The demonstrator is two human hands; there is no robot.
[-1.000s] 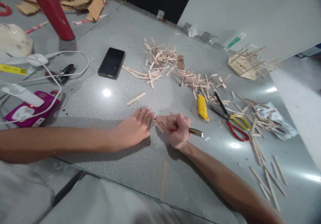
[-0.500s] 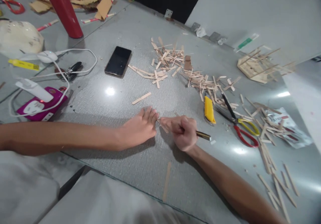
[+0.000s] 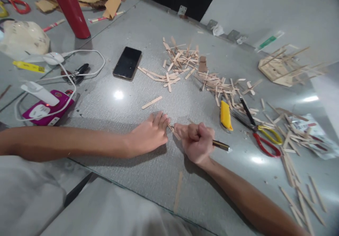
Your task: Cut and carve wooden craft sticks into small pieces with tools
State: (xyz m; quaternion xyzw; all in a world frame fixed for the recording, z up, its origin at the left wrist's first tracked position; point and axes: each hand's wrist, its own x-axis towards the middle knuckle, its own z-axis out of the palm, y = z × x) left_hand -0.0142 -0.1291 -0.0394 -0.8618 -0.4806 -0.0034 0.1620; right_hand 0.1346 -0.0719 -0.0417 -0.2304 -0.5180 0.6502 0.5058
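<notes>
My left hand (image 3: 150, 134) lies low over the table with its fingers bent together, pressing on a small wooden craft stick (image 3: 173, 132) at its fingertips. Much of that stick is covered by both hands. My right hand (image 3: 197, 139) is closed in a fist around a slim pen-shaped tool (image 3: 221, 145) with a dark and brass-coloured handle. Its thin tip points left to the stick beside my left fingertips. A loose craft stick (image 3: 152, 102) lies just beyond my left hand, and another stick (image 3: 178, 192) lies near the table's front edge.
Several craft sticks (image 3: 182, 58) lie in piles at the back and right. A yellow utility knife (image 3: 226, 116) and scissors (image 3: 265, 142) lie right of my hand. A phone (image 3: 128, 63), purple power adapter (image 3: 49, 109), red cylinder (image 3: 70, 10) and wooden frame (image 3: 277, 72) stand around.
The camera view has shifted slightly, so things sit a little further right. My right hand has drawn slightly away from my left fingertips, still gripping the tool. My left hand stays on the stick.
</notes>
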